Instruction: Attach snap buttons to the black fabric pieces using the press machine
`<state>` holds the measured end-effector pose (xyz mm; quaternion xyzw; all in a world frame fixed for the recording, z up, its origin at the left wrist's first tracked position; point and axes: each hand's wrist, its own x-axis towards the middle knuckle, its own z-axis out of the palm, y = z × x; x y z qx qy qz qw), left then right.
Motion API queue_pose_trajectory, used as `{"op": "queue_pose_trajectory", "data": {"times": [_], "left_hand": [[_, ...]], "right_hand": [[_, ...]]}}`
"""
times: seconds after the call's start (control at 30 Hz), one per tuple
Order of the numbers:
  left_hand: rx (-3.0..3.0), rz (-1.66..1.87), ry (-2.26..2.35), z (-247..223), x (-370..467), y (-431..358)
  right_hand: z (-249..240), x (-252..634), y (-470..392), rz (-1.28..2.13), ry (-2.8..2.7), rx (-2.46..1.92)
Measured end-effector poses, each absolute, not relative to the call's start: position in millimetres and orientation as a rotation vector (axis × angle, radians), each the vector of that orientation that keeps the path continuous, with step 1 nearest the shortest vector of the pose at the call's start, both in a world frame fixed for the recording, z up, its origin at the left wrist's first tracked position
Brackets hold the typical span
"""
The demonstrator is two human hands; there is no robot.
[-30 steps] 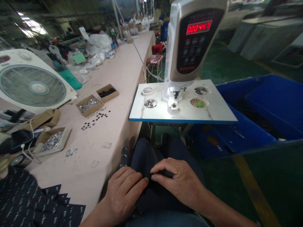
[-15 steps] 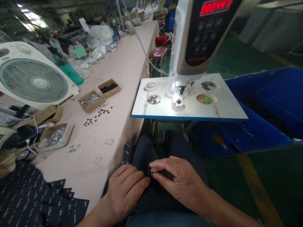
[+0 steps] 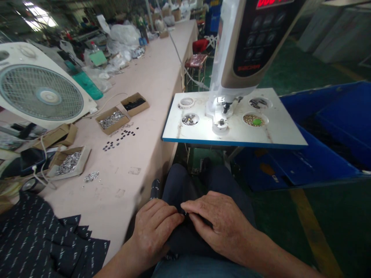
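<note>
Dark white-flecked cloth strip (image 3: 155, 188) beside left hand (image 3: 153, 231), finger hold hidden; right hand (image 3: 222, 220) pinching small shiny bit (image 3: 185, 213); attached yet, cannot tell.

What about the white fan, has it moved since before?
No. The white fan sits in the same place, no way shifted, against the table and the box of silvery bits; only the camera's view has moved.

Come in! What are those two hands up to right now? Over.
Right hand: fingers around a dark piece, mostly hidden. Left hand close by, grip hidden. Tiny shiny bit between hands, unidentifiable. White machine table beyond knees.
</note>
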<state>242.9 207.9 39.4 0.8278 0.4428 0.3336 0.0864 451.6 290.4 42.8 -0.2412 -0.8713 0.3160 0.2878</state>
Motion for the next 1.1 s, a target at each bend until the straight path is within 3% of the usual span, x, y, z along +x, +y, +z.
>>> {"op": "queue_pose_trajectory", "data": {"times": [0.3,0.67,1.1], "left_hand": [[2.168,0.926,1.506,39.0,246.5,209.6],[1.643,0.693,1.715,44.9,254.8,223.0],[0.968,0.415,1.244,55.4,235.9,251.9]], "right_hand": [[64.2,464.6,292.6,1.031,-2.417,-0.632],[26.6,449.2,288.4,1.031,-2.436,-0.710],[48.3,449.6,326.2,2.059,-1.947,-0.875]]}}
